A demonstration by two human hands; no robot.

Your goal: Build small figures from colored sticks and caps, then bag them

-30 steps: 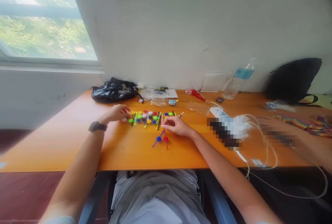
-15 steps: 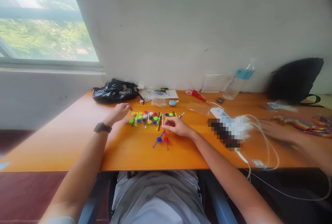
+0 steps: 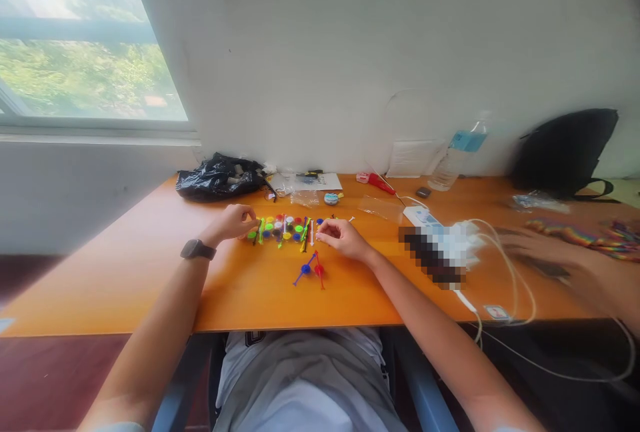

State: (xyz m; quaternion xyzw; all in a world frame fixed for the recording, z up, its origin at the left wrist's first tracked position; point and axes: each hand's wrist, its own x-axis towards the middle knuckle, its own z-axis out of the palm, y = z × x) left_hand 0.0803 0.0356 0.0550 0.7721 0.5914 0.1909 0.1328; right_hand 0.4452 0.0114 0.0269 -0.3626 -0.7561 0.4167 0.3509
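A row of small coloured discs and thin sticks (image 3: 283, 227) lies on the orange table (image 3: 150, 272). My left hand (image 3: 236, 222), with a dark watch on its wrist, has its fingers curled in a pinch at the row's left end, by a dark stick (image 3: 256, 237). What the pinch holds is too small to make out. At the row's right end my right hand (image 3: 344, 237) is closed in a pinch, its fingertips at a white stick (image 3: 312, 233). A blue top (image 3: 305, 269) and a red top (image 3: 319, 270) lie just in front of the row.
A black plastic bag (image 3: 217, 177), papers (image 3: 313, 182), a red tool (image 3: 376, 181) and a water bottle (image 3: 457, 152) line the wall. A white power strip with cables (image 3: 465, 239) lies right of my arm. Another person's hand (image 3: 550, 255) and a black backpack (image 3: 565, 149) are at far right.
My left hand has moved right and curled into a pinch at the row's left end. My right hand shifted slightly up and right. The other person's hand has moved.
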